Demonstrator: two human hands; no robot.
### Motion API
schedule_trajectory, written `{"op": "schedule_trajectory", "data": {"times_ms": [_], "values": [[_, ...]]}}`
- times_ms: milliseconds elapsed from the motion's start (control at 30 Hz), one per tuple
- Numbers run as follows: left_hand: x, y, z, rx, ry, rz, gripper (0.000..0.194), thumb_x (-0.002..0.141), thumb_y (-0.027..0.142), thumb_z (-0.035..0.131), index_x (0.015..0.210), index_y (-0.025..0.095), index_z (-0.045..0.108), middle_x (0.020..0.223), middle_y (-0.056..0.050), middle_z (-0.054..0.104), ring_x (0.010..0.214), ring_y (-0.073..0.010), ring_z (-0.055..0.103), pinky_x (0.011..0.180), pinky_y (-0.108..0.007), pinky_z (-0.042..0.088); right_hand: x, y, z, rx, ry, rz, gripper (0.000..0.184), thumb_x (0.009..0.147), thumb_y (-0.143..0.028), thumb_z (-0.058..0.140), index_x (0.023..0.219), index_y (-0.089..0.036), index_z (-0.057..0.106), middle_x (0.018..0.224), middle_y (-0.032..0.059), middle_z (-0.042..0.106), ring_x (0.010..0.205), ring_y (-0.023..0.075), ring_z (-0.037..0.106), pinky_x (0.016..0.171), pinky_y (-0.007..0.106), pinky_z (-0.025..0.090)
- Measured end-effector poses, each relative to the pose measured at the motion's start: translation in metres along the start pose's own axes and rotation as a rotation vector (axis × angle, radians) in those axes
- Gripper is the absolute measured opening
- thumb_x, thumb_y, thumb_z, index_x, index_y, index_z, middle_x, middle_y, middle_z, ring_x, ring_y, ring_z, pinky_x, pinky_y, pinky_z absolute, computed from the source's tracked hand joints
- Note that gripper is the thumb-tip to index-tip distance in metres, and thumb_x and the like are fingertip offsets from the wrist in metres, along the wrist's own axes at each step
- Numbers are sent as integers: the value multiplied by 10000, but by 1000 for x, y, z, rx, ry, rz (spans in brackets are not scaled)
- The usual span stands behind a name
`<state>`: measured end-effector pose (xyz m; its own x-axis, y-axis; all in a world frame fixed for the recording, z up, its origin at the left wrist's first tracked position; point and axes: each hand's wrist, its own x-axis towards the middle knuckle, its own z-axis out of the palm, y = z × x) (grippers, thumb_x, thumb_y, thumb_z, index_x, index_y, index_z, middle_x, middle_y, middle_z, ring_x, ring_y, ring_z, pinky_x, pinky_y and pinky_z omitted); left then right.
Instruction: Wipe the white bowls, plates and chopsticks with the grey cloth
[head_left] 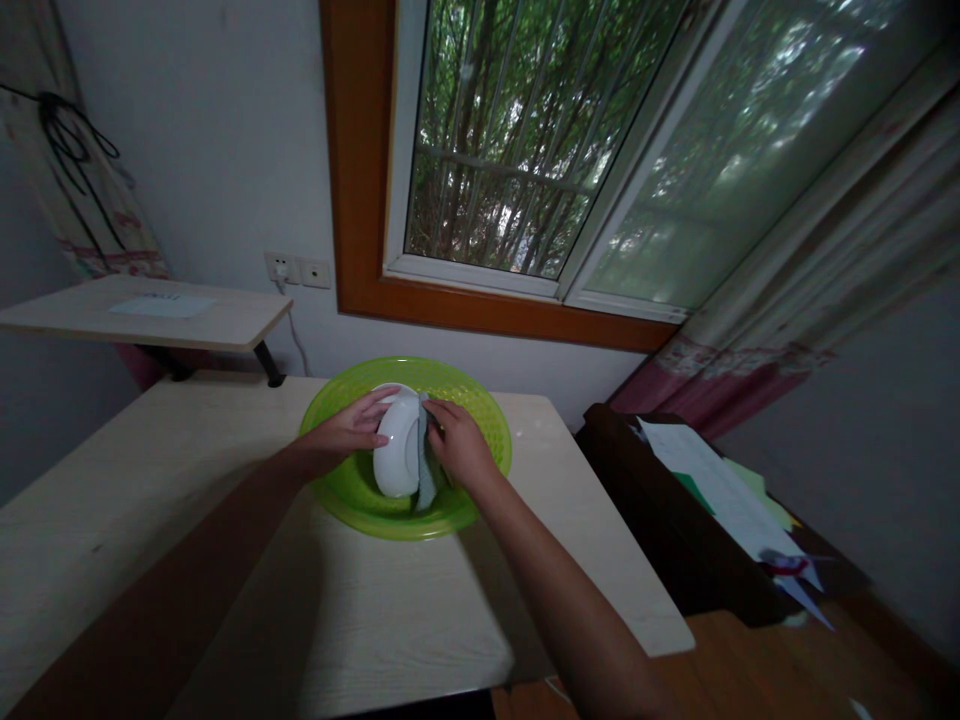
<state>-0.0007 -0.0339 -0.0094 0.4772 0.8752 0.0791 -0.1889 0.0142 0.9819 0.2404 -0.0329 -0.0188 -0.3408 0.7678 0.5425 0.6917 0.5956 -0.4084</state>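
Observation:
A white bowl (391, 462) is tilted on its side over a bright green plastic basin (345, 512). My left hand (358, 424) grips the bowl from the left, thumb and fingers on its outer wall. In my right hand (459, 440) is a grey cloth (426, 470), pressed against the bowl's right side and hanging down toward the basin floor. Part of another white rim shows behind the bowl; I cannot tell whether it is a second dish. The fingertips of my right hand are partly hidden by the cloth.
The basin stands on a pale wooden table (390, 620). At the back left is a small raised shelf (90, 310) with a paper sheet (163, 305). A dark cabinet (645, 510) with papers stands at the right. A window (525, 150) is behind.

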Motion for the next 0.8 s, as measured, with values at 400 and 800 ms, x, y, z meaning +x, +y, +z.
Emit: {"op": "schedule_trajectory", "data": {"times_ms": [400, 800], "values": [[4, -3, 1, -12, 88, -76, 1003, 729, 253, 822, 1562, 210, 265, 1049, -107, 722, 858, -191, 699, 766, -289, 545, -4, -16, -11, 90, -119, -358, 481, 863, -75, 554, 1302, -252, 643, 1371, 77, 600, 1221, 222, 554, 1083, 446, 445], [5, -4, 6, 117, 28, -26, 993, 649, 242, 864, 1493, 285, 343, 1303, -139, 568, 879, -182, 671, 751, -294, 545, -1, 0, 1, 75, 3, -23, 450, 862, -54, 550, 1274, -194, 663, 1275, 112, 640, 1176, 218, 594, 1093, 404, 464]]}}
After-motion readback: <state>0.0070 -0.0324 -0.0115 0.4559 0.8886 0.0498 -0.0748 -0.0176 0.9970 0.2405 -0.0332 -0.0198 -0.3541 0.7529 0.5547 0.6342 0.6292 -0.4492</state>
